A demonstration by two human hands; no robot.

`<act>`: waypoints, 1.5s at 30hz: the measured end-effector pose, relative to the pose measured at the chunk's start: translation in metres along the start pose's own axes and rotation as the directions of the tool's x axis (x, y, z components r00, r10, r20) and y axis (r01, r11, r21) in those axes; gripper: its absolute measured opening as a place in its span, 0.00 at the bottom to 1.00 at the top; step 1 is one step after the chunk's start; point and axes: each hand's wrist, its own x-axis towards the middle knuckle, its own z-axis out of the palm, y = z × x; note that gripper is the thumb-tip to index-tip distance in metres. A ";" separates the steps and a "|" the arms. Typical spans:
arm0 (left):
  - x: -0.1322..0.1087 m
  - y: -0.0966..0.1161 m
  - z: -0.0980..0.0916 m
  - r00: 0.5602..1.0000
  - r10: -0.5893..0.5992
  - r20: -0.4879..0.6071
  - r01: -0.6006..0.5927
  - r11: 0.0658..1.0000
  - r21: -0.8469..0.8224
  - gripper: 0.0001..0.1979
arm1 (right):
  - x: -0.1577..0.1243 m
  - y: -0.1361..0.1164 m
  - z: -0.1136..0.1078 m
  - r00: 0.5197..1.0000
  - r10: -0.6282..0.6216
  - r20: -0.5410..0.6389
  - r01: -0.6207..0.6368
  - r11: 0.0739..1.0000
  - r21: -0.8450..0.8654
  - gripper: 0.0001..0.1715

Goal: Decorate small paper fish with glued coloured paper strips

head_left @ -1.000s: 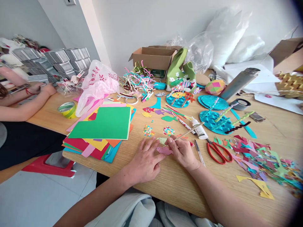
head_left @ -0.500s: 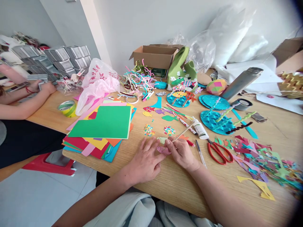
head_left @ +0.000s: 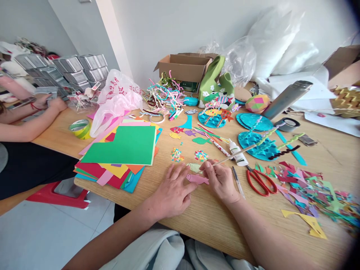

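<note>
My left hand [head_left: 176, 189] lies flat with its fingers stretched out, the fingertips at the left end of a pink paper fish [head_left: 197, 179]. Just above that is a pale green paper fish [head_left: 194, 167]. Pinched in my right hand [head_left: 221, 182] is a thin wooden stick [head_left: 236, 154], its near tip pointing down by the green fish and its far end slanting up right past the white glue bottle [head_left: 238, 153]. Two small piles of paper confetti [head_left: 201, 155] sit beyond the fish. Farther off are a green fish [head_left: 201, 140] and a yellow fish [head_left: 174, 135].
Stacked coloured paper [head_left: 132, 144] lies to the left. Red-handled scissors [head_left: 260, 182], a pen [head_left: 238, 182] and paper scraps [head_left: 315, 191] are on the right. A steel flask [head_left: 288, 99] leans behind blue discs [head_left: 257, 145]. Another person's hands [head_left: 54, 105] are at far left.
My right hand has shifted slightly right, and the stick has swung lower, its far end now farther right. More of the pink fish shows. My left hand has stayed put.
</note>
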 end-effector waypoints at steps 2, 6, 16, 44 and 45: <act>0.000 0.000 0.000 1.000 0.004 -0.001 -0.004 1.000 -0.003 0.20 | 0.001 0.002 -0.002 0.991 0.069 -0.118 -0.075 0.996 -0.045 0.27; 0.000 -0.001 0.000 1.000 0.011 0.016 -0.011 1.000 0.002 0.18 | 0.004 0.005 -0.004 0.988 0.075 -0.134 -0.092 0.988 -0.123 0.26; 0.000 0.000 -0.002 1.000 0.000 0.016 0.000 1.000 0.011 0.18 | 0.007 0.009 0.002 0.999 0.013 -0.033 -0.018 0.990 -0.137 0.27; 0.000 0.001 0.000 1.000 0.005 0.023 -0.006 0.999 0.034 0.22 | -0.001 0.002 0.003 0.986 -0.017 0.163 0.015 1.000 0.012 0.28; 0.000 0.001 0.000 1.000 0.004 0.021 -0.005 0.999 0.033 0.22 | -0.001 0.002 0.003 0.987 -0.016 0.158 0.015 1.000 0.010 0.28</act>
